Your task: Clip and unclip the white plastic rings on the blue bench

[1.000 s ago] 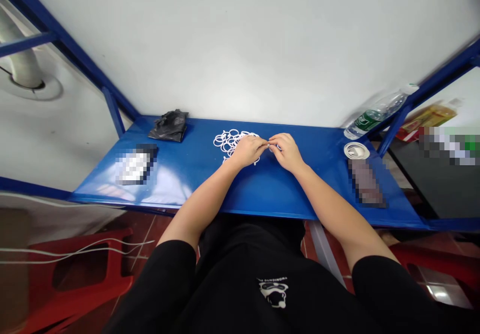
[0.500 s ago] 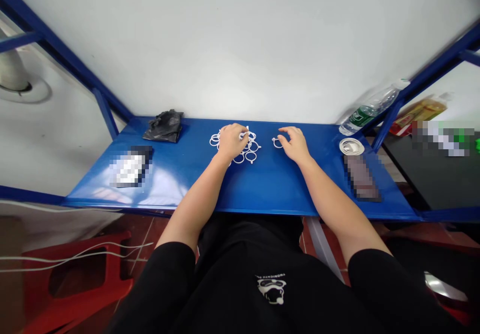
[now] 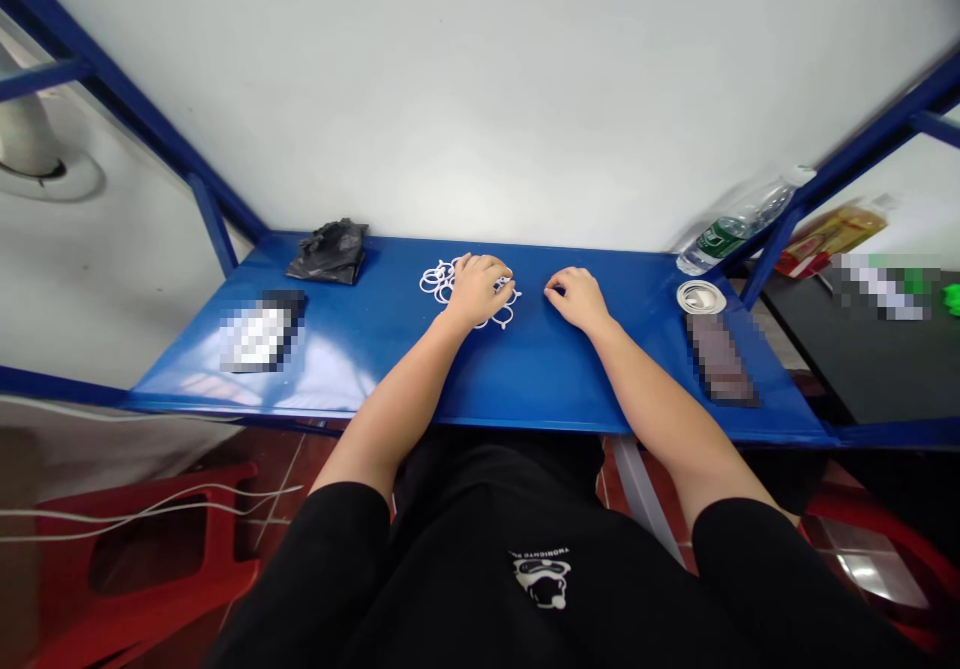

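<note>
A heap of white curtain rings point(image 3: 437, 277) with small eyelets lies at the middle of the blue table. Over its right part rests my left hand point(image 3: 480, 289), fingers bent down among the rings, the thumb apart from the forefinger and a bit of white ring showing in the gap. My right hand point(image 3: 579, 299) is just to the right of the heap, low over the tabletop. Its fingers and thumb curl together at the left side; whatever is between them is hidden.
A crumpled black plastic bag point(image 3: 330, 251) and a blurred phone-like object point(image 3: 264, 333) are on the left. At right stand a water bottle point(image 3: 724, 234), a coiled white cable point(image 3: 701, 297) and a dark blurred object point(image 3: 720, 359). The blue table point(image 3: 525, 389) meets a white wall.
My left hand has shifted right across the heap. The right hand has moved slightly left and down, its fingers closing; the single ring beside it is now out of sight.
</note>
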Action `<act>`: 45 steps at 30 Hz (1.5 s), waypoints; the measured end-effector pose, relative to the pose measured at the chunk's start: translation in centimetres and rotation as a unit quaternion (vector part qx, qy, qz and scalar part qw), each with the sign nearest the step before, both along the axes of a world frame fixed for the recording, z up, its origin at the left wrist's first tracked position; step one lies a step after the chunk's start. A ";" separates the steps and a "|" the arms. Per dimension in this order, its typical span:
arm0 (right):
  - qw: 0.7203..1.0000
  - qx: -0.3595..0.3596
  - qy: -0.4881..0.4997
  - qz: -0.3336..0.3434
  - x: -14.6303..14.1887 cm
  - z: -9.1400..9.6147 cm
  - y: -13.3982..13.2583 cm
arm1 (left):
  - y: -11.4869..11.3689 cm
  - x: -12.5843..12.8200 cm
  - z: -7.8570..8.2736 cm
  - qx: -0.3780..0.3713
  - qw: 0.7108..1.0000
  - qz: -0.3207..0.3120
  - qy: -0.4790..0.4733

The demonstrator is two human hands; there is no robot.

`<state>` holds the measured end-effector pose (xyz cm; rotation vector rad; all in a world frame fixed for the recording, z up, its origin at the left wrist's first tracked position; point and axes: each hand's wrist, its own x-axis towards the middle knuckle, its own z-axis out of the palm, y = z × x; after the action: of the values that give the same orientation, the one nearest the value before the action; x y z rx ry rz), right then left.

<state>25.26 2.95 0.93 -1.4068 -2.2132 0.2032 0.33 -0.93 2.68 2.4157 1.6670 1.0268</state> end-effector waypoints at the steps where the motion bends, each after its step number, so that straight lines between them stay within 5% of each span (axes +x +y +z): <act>1: 1.000 0.005 0.022 0.009 -0.2 0.2 -0.2 | 0.0 0.1 -0.1 0.001 1.000 -0.011 0.002; 10: 0.967 0.034 0.225 0.112 -2.8 2.0 -3.3 | -0.1 0.8 -0.3 0.023 0.991 -0.128 0.030; 32: 0.965 0.026 0.237 0.110 -3.1 2.3 -3.7 | -0.1 0.7 0.1 0.033 0.987 -0.154 0.034; 36: 0.970 0.042 0.222 0.088 -2.8 1.8 -3.2 | 0.9 -1.6 0.7 0.024 0.995 -0.096 -0.005; 39: 0.975 0.045 0.200 0.085 -2.4 1.1 -2.4 | 2.0 -4.9 0.7 0.032 0.998 0.023 -0.045; 42: 0.980 0.040 0.174 0.084 -2.1 0.3 -1.7 | 2.9 -8.1 -0.4 0.004 0.989 0.134 -0.068; 45: 0.984 0.026 0.149 0.099 -2.1 -0.1 -1.4 | 3.5 -9.5 -2.0 -0.069 0.978 0.176 -0.086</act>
<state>23.15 1.52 0.85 -1.0512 -2.0884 0.3951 -9.12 2.61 0.67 1.9276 2.0690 1.0792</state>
